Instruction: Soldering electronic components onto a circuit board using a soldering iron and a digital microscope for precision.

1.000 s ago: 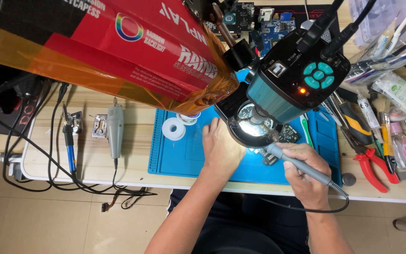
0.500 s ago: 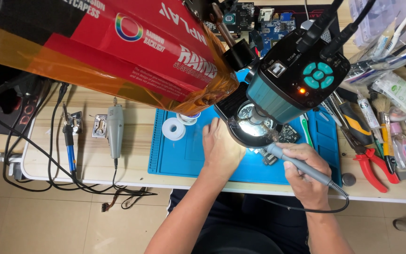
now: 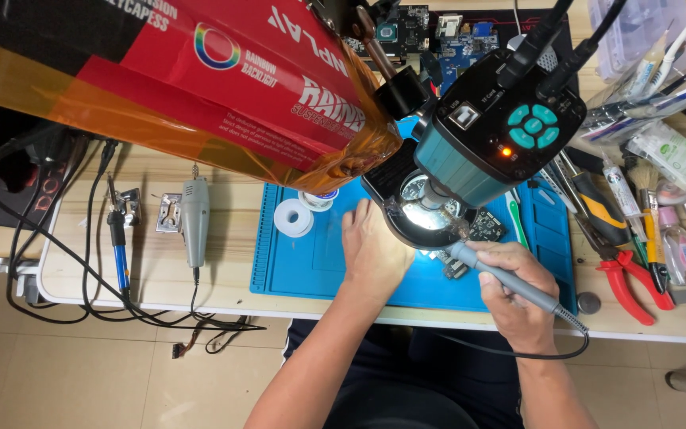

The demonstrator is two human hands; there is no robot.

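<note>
Gripping a grey soldering iron [image 3: 510,282] like a pen, the right hand [image 3: 518,298] has its fingers curled shut around the handle, the tip aimed up-left under the lit ring of the microscope [image 3: 486,143]. The tip meets a small dark circuit board [image 3: 482,226] on the blue mat [image 3: 311,266], though the lens hides most of that spot. The left hand [image 3: 371,250] lies flat on the mat just left of the board, fingers stretched toward the ring and partly under it; whether they pinch anything I cannot tell. The iron's cord loops off the counter [image 3: 160,278] edge below the right wrist. 2 solder reels [image 3: 294,216] sit just beyond the left hand. Further left lie a grey rotary tool [image 3: 194,218] and a blue-handled iron [image 3: 119,246]. Red pliers [image 3: 625,278] lie right of the mat. A red box [image 3: 200,87] fills the upper left.
</note>
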